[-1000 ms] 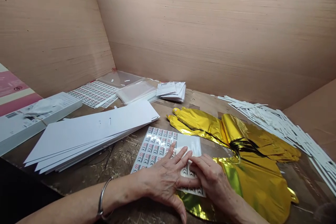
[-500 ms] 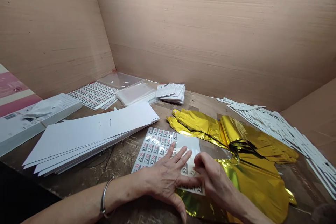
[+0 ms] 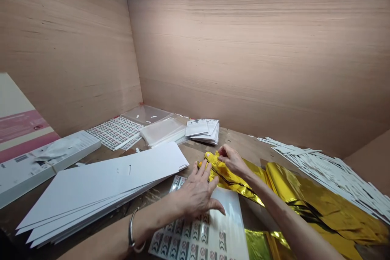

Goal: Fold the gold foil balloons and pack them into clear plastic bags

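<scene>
Right hand's off the sticker sheet and up on the gold foil balloon [image 3: 227,176]; sheet's no longer under both hands. Right hand [image 3: 231,159] is closed, fingers pinching the balloon's narrow end, looks like it's lifting that end to sort the folded foil. Left hand [image 3: 196,195] is open, fingers spread, just in front of the balloon, over the sticker sheet [image 3: 195,231]; can't tell if it's touching foil. Sheet sits in front of the balloon, probably within easy reach. Card stack [image 3: 100,191] lies left of the balloon, more gold foil [image 3: 317,199] and white strips [image 3: 323,166] right, plastic bags [image 3: 163,130] behind.
</scene>
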Demonstrator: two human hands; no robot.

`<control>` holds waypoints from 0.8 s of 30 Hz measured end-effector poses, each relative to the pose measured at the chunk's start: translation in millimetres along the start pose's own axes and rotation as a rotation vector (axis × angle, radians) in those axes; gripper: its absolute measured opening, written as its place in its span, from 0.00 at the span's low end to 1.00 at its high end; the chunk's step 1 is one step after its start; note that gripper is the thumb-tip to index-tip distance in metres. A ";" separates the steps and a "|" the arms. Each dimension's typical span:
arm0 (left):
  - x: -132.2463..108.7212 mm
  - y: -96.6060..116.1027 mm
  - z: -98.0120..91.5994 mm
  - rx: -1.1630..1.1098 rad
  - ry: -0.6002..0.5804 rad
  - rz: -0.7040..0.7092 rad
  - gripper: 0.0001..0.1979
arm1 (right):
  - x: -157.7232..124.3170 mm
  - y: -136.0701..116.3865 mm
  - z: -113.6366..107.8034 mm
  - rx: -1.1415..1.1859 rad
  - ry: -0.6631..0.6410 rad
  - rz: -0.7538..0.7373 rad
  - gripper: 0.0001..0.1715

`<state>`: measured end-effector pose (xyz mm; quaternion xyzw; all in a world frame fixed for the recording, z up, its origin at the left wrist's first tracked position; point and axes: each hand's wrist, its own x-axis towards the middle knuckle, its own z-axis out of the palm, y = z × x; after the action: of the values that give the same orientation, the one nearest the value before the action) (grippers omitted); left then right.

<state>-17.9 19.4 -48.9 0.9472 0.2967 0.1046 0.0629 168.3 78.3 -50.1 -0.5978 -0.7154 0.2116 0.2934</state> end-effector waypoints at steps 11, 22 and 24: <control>17.0 -15.1 14.1 -0.022 -0.028 -0.021 0.39 | 27.9 28.0 18.7 -0.127 -0.027 -0.021 0.06; 32.0 -18.4 12.7 0.009 -0.068 -0.129 0.32 | -4.8 10.9 31.8 -0.462 0.026 -0.146 0.09; 28.1 -23.2 19.4 0.051 -0.048 -0.161 0.28 | -20.9 3.8 32.3 -0.573 0.033 -0.220 0.09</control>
<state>-3.5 53.5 -67.4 0.9238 0.3728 0.0688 0.0538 151.7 60.2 -79.9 -0.5787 -0.8013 -0.0418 0.1456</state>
